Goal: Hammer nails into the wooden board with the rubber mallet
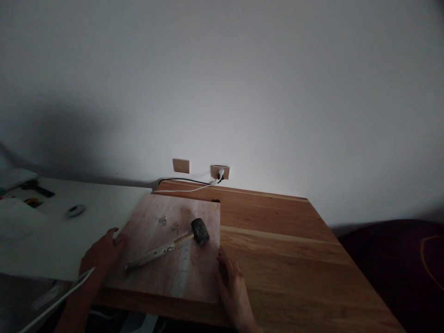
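A flat reddish board (204, 282) with pale smears lies at the left end of a wooden tabletop. My left hand (106, 252) is at its left side, fingers curled along the edge. At the opposite side my right hand (232, 282) grips the right edge, fingertips against the rim. Across the board rests a mallet (200, 231) with a black head and a worn, white-smeared handle; neither hand touches it. A small clear crumpled piece (162, 220) lies above the handle.
The wooden tabletop (298, 259) extends right of the board. A white surface (107, 203) on the left carries a small round item (75, 211) and dark tools (38, 188). Behind, cables run to a wall socket (226, 171). Dark purple fabric (391, 254) is at right.
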Demonstrator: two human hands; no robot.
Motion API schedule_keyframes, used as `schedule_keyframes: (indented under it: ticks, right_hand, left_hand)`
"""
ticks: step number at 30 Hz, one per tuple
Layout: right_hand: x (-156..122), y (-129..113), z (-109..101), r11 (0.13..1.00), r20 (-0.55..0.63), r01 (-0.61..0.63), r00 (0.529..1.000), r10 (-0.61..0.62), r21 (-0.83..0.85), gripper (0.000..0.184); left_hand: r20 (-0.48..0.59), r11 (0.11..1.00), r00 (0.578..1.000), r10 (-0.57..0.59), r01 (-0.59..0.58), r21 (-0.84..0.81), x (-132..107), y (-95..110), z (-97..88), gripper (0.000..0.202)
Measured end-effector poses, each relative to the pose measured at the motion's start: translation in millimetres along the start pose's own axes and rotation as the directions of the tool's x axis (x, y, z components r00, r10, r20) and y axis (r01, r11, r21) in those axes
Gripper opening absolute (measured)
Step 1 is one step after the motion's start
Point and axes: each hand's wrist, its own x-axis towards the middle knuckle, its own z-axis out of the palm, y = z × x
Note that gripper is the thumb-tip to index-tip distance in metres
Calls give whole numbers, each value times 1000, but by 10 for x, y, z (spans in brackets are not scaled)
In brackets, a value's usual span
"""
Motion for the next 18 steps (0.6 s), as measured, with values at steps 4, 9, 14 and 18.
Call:
schedule_keyframes:
  ticks: [4,9,14,18]
  right_hand:
    - [105,-39,-124,999,-20,-50,999,51,3,28]
    - [227,-8,-427,983,-7,-183,983,183,-26,32]
    - [171,147,-797,934,-58,-350,936,347,-70,43]
    - [87,339,-1112,877,-161,-462,883,441,-133,46]
  left_hand:
    - [142,966,971,-192,162,204,-96,256,-13,61]
    - [199,970,971,-136,89,227,-191,527,16,53]
    - [153,992,986,-67,50,113,-316,733,246,38]
    - [202,998,979,-34,44,-46,-513,974,395,34]
